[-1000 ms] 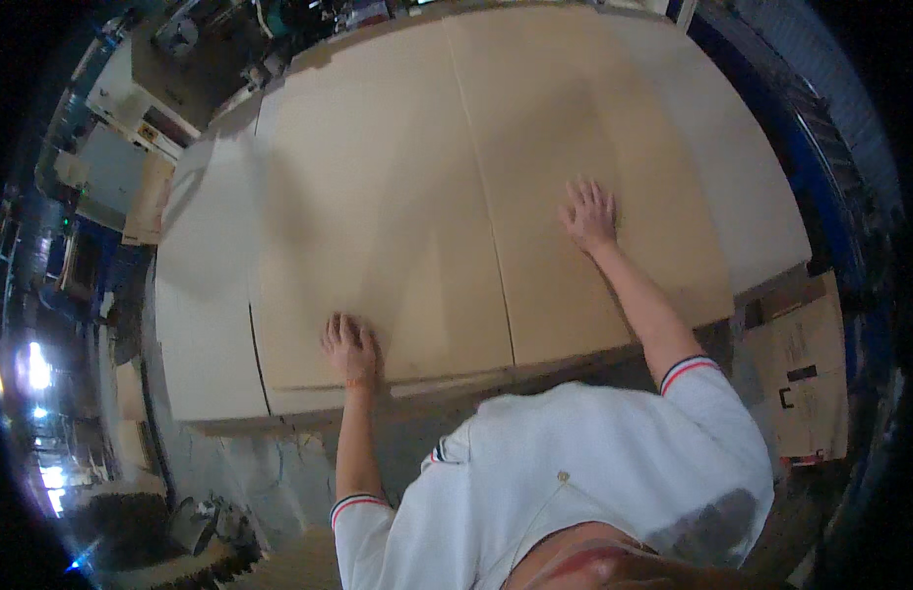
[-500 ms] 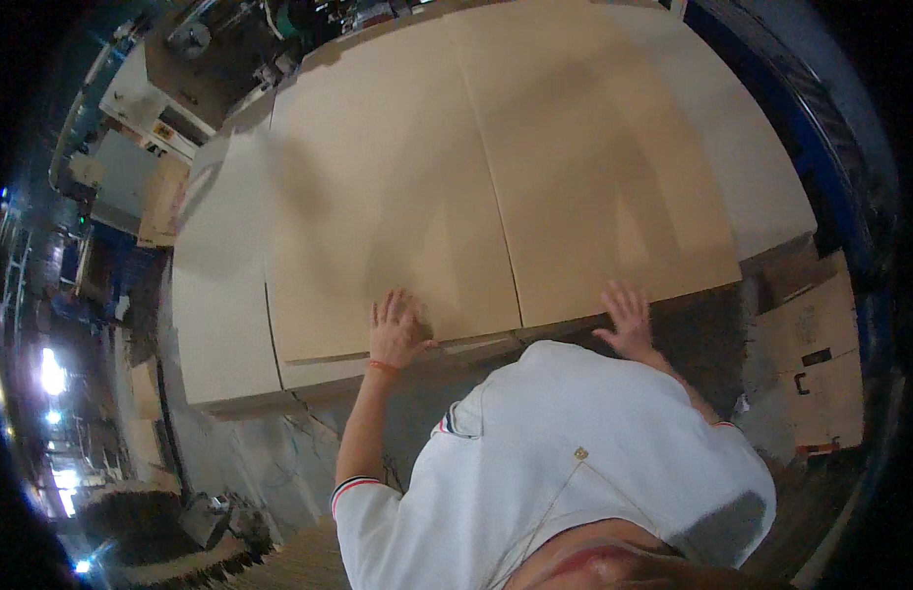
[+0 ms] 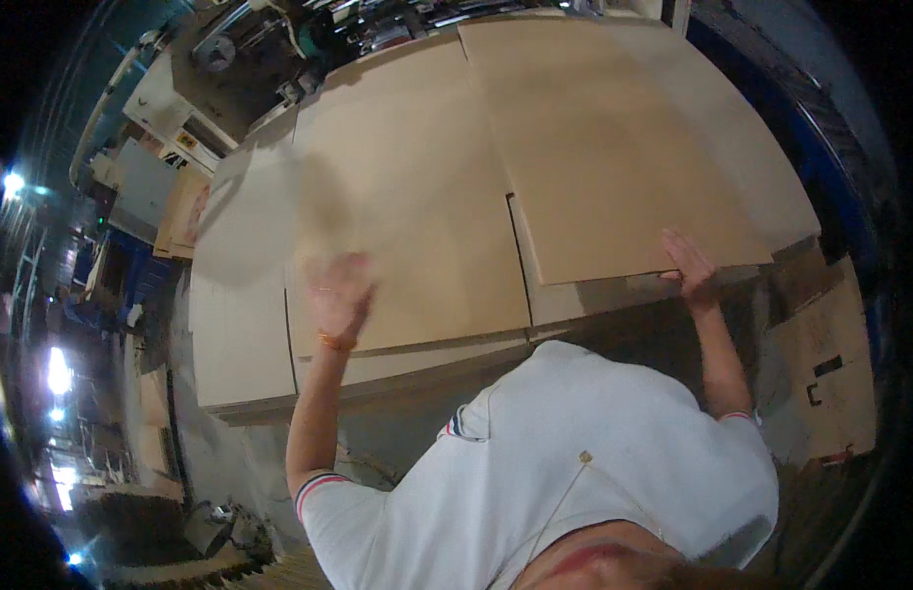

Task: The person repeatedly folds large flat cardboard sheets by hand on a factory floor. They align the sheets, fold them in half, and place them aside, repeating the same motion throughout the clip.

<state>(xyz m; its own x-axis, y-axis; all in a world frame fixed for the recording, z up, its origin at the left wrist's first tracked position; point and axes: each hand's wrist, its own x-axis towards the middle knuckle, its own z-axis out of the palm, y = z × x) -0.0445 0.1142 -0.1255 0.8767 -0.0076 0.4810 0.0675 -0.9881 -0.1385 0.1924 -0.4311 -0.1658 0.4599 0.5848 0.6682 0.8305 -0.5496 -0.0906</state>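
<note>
While the right hand [image 3: 695, 275] meets the near edge of the right cardboard sheet [image 3: 624, 167], atop the stack [image 3: 584, 297], its pinch unclear, the blurred left hand [image 3: 344, 295] spreads over the left sheet [image 3: 407, 206]; apparent repositioning calls for steady edge contact.

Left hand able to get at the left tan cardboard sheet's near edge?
Probably yes: the left hand looks open over the left tan cardboard sheet, and no other object covers its near edge.

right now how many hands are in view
2: the left hand, blurred, over the left cardboard sheet; the right hand at the near edge of the right cardboard sheet. No others show, though some could be hidden in the dark.
</note>
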